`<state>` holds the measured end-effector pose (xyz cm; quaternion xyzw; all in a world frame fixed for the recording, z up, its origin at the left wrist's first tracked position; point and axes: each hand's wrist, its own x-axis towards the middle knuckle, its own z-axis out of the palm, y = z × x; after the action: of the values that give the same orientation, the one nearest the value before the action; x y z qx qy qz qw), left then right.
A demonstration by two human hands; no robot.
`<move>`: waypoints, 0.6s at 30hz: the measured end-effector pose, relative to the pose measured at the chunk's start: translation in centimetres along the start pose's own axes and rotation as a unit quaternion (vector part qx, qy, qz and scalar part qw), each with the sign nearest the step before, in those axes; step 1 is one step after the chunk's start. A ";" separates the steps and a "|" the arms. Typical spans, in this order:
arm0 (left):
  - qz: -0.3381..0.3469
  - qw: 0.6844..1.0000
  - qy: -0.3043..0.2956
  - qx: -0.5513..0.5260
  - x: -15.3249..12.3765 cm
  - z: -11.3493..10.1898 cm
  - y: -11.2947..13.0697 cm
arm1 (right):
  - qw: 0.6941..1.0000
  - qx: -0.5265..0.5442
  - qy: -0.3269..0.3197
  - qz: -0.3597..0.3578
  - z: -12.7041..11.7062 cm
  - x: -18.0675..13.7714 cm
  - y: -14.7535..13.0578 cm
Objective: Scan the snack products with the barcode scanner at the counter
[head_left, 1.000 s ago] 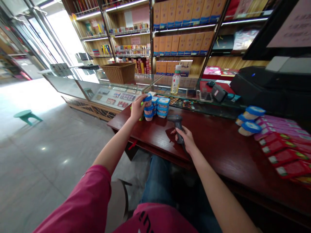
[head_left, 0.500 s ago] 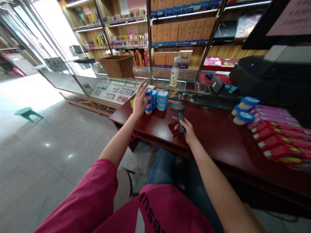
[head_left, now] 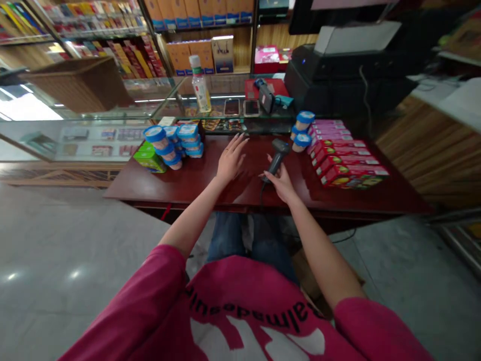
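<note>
The fingers of the left hand (head_left: 230, 163) are spread and hold nothing; a second ago they were on the left stack of tubs (head_left: 164, 146), and now they are over the middle of the desk (head_left: 191, 176). The right hand's (head_left: 281, 183) fingers curl round the handle of the scanner (head_left: 277, 158), now nearer the right-hand tubs (head_left: 301, 142) beside purple boxes (head_left: 331, 129).

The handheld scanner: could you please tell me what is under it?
The brown desk shows around the scanner and the right hand holding it; whatever lies directly beneath them is covered.
</note>
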<state>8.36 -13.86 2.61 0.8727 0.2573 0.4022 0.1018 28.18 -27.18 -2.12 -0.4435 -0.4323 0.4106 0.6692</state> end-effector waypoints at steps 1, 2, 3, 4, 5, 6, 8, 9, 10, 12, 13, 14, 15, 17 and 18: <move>0.008 1.000 -0.012 -0.019 1.1 1.4 0.3 | 1.000 -0.007 0.015 -0.002 -0.9 0.1 -0.1; 0.014 0.999 -0.023 -0.036 2.3 2.8 0.6 | 0.999 -0.013 0.032 -0.003 -1.8 0.1 -0.2; 0.019 0.998 -0.030 -0.052 3.5 4.1 0.9 | 0.999 -0.018 0.048 -0.004 -2.6 0.1 -0.3; 0.023 0.997 -0.035 -0.066 4.8 5.4 1.2 | 0.998 -0.021 0.064 -0.004 -3.2 0.1 -0.5; 0.024 0.996 -0.037 -0.078 6.0 6.6 1.5 | 0.997 -0.023 0.080 -0.003 -3.7 0.0 -0.6; 0.024 0.995 -0.037 -0.090 7.1 7.8 1.9 | 0.995 -0.024 0.096 -0.002 -4.1 -0.2 -0.7; 0.020 0.992 -0.041 -0.114 9.2 10.1 2.7 | 0.992 -0.021 0.127 0.002 -4.6 -0.7 -0.8; 0.017 0.991 -0.047 -0.128 10.1 11.2 3.2 | 0.990 -0.019 0.142 0.003 -4.7 -1.0 -0.8; 0.015 0.988 -0.053 -0.142 10.9 12.3 3.6 | 0.987 -0.019 0.158 0.002 -4.7 -1.4 -0.8; 0.007 0.984 -0.068 -0.166 12.2 14.6 4.3 | 0.982 -0.024 0.188 -0.011 -4.7 -2.2 -0.8; -0.004 0.982 -0.076 -0.175 12.6 15.8 4.6 | 0.979 -0.028 0.201 -0.019 -4.7 -2.6 -0.9; -0.020 0.980 -0.083 -0.181 13.0 16.9 4.7 | 0.976 -0.030 0.212 -0.025 -4.6 -2.8 -1.0; -0.040 0.978 -0.091 -0.185 13.2 18.1 4.8 | 0.975 -0.032 0.220 -0.027 -4.7 -3.0 -1.1; -0.074 0.972 -0.103 -0.196 13.4 20.2 4.9 | 0.973 -0.031 0.226 -0.023 -4.7 -3.1 -1.4; -0.083 0.970 -0.104 -0.203 13.4 21.2 4.8 | 0.974 -0.030 0.226 -0.021 -4.6 -3.1 -1.6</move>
<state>33.38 -10.23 -0.74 0.8466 0.2297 0.3430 0.3359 31.94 -31.58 -2.31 -0.5355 -0.2916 0.2723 0.7444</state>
